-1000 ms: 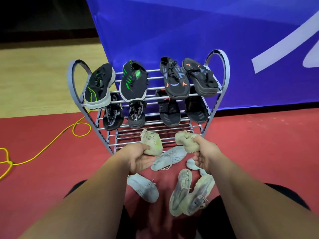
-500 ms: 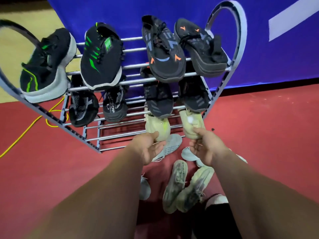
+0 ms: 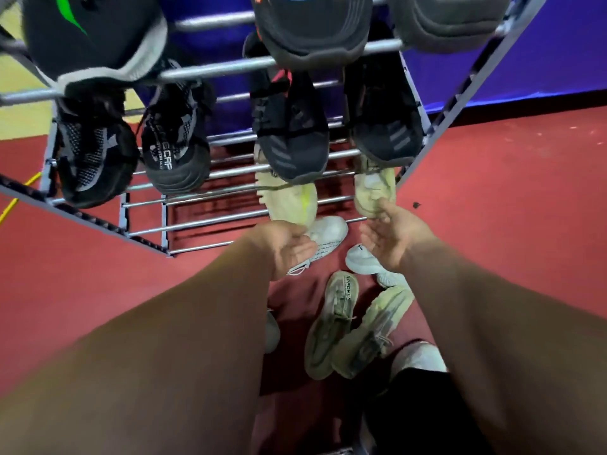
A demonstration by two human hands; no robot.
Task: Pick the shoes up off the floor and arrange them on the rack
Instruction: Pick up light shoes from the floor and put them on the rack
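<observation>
The left yellow-green sneaker (image 3: 292, 201) and right yellow-green sneaker (image 3: 374, 188) lie on the shoe rack's (image 3: 210, 224) lowest rails at its right end, toes under a black pair (image 3: 292, 142). The left hand (image 3: 289, 247) is relaxed and empty at the first one's heel. The right hand (image 3: 394, 238) is loose, fingertips touching the second's heel.
</observation>
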